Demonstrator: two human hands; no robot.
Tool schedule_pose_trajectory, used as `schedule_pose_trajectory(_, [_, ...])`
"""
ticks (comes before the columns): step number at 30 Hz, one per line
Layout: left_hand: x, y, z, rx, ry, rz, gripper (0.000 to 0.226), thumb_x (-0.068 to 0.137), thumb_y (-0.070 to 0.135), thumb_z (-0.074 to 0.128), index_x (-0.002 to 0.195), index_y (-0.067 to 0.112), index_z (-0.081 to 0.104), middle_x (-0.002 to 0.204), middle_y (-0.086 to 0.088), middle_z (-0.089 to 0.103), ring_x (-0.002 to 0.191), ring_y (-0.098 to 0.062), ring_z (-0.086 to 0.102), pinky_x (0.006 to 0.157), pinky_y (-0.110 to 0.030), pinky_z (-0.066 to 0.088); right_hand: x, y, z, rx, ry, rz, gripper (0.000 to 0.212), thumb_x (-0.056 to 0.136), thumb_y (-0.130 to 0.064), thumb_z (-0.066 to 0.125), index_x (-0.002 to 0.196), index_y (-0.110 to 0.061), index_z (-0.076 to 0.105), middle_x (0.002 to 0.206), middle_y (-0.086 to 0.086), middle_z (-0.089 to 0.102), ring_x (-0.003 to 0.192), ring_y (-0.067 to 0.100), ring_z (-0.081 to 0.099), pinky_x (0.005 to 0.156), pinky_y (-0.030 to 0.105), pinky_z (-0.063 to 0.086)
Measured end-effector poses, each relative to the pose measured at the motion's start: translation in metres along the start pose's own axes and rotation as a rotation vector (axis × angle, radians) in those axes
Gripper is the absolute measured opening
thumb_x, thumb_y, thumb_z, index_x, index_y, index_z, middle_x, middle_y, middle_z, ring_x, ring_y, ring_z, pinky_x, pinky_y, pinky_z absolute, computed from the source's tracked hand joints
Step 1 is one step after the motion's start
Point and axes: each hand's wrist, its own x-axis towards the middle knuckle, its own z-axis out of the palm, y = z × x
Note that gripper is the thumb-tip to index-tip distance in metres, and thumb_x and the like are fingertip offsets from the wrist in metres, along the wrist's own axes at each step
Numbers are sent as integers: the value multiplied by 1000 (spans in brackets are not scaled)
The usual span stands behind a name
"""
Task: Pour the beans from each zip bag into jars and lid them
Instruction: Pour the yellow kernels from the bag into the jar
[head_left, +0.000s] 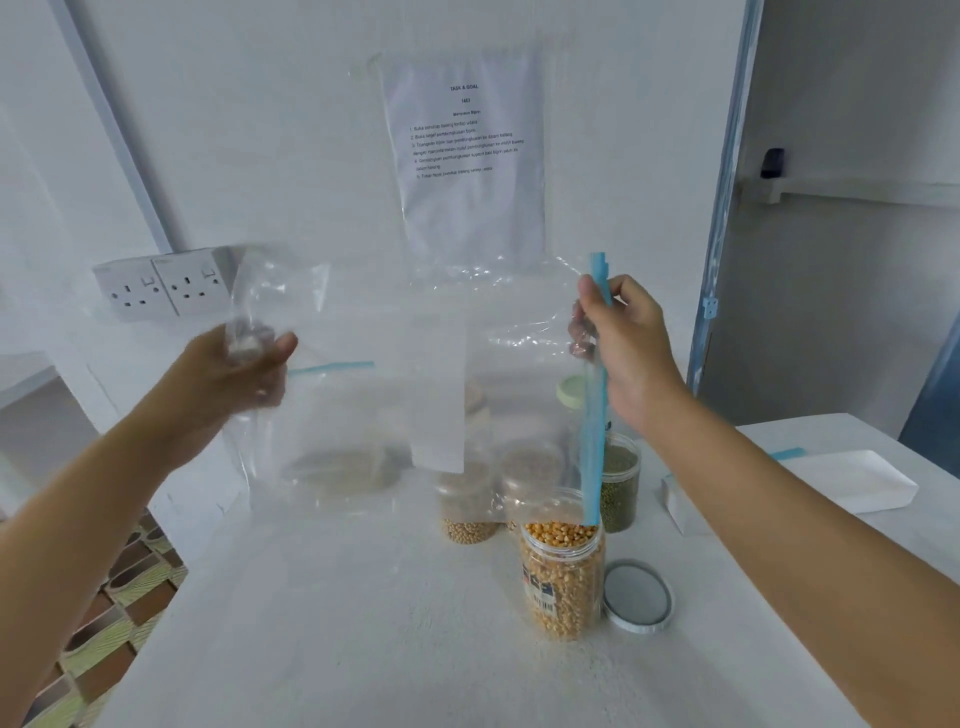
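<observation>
Clear zip bag (395, 332) in right hand (631, 353)

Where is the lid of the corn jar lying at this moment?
In the head view the lid lies flat on the white table, right of centre, just beside the base of the open corn jar, on its right side.

Both arms are held out fwd & raised. A zip bag (363, 332) corner is gripped by L hand (244, 364), fingers curled; its blue edge is pinched by R hand (628, 343).
</observation>
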Motion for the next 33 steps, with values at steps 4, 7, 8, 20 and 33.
schedule_pose_trajectory(4, [-25,-59,-3,-174,103,-256,94,42,66,96,104,11,54,81,-8,54,64,-15,58,64,-23,57,3,7,27,-101,-77,54,26,101,-25,64,80,-15,51,69,-1,59,63,14,51,55,27,41])
schedule_pose_trajectory(7, [-43,-102,4,-167,143,-445,64,68,40,85,112,6,53,97,-22,63,68,-19,71,72,-33,63,4,18,38,-186,-190,131,25,102,-27,61,82,-13,54,76,3,62,66,17,53,56,28,43])
schedule_pose_trajectory(8, [-50,-114,8,-150,160,-498,61,72,33,83,117,6,52,102,-22,68,76,-24,74,80,-39,61,4,21,41,-239,-224,151,22,102,-25,60,85,-12,54,78,4,63,68,17,53,56,27,42])
schedule_pose_trajectory(20, [-54,-119,36,298,83,-278,79,64,79,75,123,34,50,114,0,63,108,-13,65,86,-29,50,-6,9,77,-578,-659,162,23,98,-17,67,91,4,62,82,18,68,68,22,57,52,27,47])
schedule_pose_trajectory(33, [-10,47,109,118,-67,269,25,110,29,44,96,10,55,61,-15,57,52,-25,48,58,-32,43,-24,-53,41,-591,-746,-70,20,84,-24,84,87,-6,75,82,7,75,71,12,66,74,24,50])
